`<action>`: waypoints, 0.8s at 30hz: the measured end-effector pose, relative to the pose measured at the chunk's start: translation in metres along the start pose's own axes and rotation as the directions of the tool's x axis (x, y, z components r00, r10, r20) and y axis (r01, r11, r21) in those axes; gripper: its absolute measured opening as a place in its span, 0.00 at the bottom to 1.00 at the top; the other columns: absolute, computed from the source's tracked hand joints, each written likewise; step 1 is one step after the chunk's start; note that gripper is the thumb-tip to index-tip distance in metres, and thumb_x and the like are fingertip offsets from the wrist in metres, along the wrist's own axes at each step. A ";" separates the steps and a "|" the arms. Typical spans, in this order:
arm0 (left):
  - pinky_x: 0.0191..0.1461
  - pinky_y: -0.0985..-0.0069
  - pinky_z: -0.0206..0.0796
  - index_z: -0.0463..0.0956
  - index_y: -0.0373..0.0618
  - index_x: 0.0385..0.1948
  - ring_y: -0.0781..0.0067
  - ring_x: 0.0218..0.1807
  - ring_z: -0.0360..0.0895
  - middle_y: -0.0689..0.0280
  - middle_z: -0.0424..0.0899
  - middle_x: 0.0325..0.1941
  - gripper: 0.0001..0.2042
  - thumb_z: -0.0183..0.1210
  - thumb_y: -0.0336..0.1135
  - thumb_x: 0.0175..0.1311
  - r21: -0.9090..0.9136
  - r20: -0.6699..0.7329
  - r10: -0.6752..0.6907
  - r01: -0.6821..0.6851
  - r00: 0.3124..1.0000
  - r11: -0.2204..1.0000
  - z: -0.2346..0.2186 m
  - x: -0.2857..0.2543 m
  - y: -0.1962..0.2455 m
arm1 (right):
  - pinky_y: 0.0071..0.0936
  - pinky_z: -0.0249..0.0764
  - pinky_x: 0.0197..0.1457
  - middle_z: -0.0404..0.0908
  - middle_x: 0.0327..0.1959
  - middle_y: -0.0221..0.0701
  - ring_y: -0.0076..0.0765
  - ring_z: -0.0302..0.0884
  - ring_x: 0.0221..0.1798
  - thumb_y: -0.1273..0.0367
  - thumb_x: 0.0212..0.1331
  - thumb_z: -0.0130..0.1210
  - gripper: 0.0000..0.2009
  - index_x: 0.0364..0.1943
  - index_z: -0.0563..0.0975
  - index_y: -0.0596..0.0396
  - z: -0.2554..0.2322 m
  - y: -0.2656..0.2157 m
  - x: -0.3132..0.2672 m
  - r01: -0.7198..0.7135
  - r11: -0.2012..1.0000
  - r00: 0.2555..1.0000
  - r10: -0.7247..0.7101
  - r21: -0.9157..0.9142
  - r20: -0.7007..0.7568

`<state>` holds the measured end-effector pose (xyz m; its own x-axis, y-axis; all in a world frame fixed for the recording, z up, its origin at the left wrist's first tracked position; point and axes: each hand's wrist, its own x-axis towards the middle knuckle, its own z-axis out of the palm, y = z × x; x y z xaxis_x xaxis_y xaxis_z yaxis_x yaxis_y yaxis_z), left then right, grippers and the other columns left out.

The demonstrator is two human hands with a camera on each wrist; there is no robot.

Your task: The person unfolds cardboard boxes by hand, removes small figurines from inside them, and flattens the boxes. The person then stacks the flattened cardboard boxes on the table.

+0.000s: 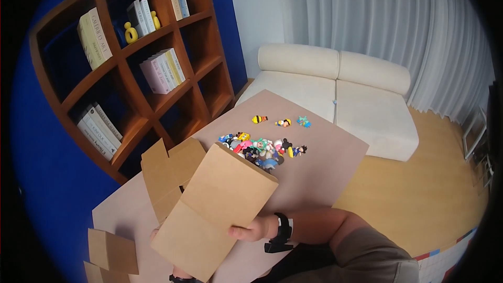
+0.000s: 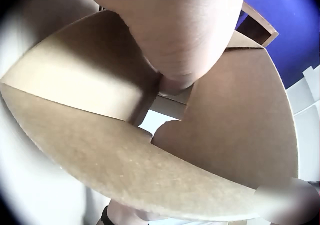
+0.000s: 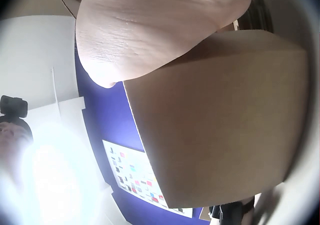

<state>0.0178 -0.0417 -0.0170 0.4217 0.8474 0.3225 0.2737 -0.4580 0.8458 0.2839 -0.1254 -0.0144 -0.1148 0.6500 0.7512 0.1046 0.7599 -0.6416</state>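
A brown cardboard box (image 1: 225, 183) is held tilted above the table, with its long side and a flap facing up in the head view. My right hand (image 1: 251, 229) grips its near right edge, thumb on top and fingers underneath. Mostly hidden below the box is my left hand (image 1: 181, 272), with fingertips showing at the box's left edge. In the left wrist view, the left hand (image 2: 175, 30) reaches in among the box's flaps (image 2: 240, 115), fingers at the gap between them. The right palm (image 3: 155, 30) lies against the box (image 3: 220, 125) in the right wrist view.
Small colorful figurines (image 1: 259, 147) lie piled beyond the box on the table (image 1: 325, 152), with several apart. Another open carton (image 1: 173, 167) stands left of it, and more cardboard (image 1: 112, 251) is at lower left. A bookshelf (image 1: 123, 63) and white sofa (image 1: 293, 81) stand behind.
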 end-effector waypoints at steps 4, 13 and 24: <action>0.66 0.62 0.72 0.75 0.39 0.63 0.63 0.63 0.79 0.57 0.82 0.62 0.23 0.65 0.41 0.72 0.056 0.043 -0.075 0.073 0.996 0.996 0.006 0.002 0.000 | 0.38 0.70 0.69 0.79 0.63 0.39 0.40 0.75 0.66 0.70 0.78 0.49 0.19 0.67 0.72 0.64 -0.003 0.011 0.005 0.003 0.997 0.993 0.006 0.074 -0.117; 0.54 0.70 0.74 0.79 0.35 0.50 0.71 0.49 0.83 0.63 0.87 0.47 0.13 0.63 0.36 0.73 -0.456 -0.096 -0.171 0.109 0.981 0.883 0.009 0.007 -0.013 | 0.35 0.67 0.75 0.75 0.70 0.37 0.35 0.72 0.71 0.69 0.81 0.42 0.21 0.71 0.68 0.64 -0.022 0.014 0.023 -0.233 0.889 0.862 0.376 0.393 -0.339; 0.46 0.71 0.73 0.83 0.34 0.41 0.72 0.40 0.82 0.62 0.88 0.38 0.10 0.62 0.35 0.73 0.040 -0.176 0.179 -0.174 0.968 0.984 -0.007 0.008 0.012 | 0.36 0.65 0.77 0.72 0.73 0.36 0.34 0.71 0.73 0.68 0.81 0.43 0.23 0.75 0.65 0.62 -0.021 0.022 0.015 -0.287 0.669 0.864 0.490 0.685 -0.116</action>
<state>0.0184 -0.0382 -0.0008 0.3051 0.7857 0.5381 0.2304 -0.6092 0.7589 0.3048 -0.0995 -0.0142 0.0667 0.9334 0.3525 -0.5742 0.3249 -0.7515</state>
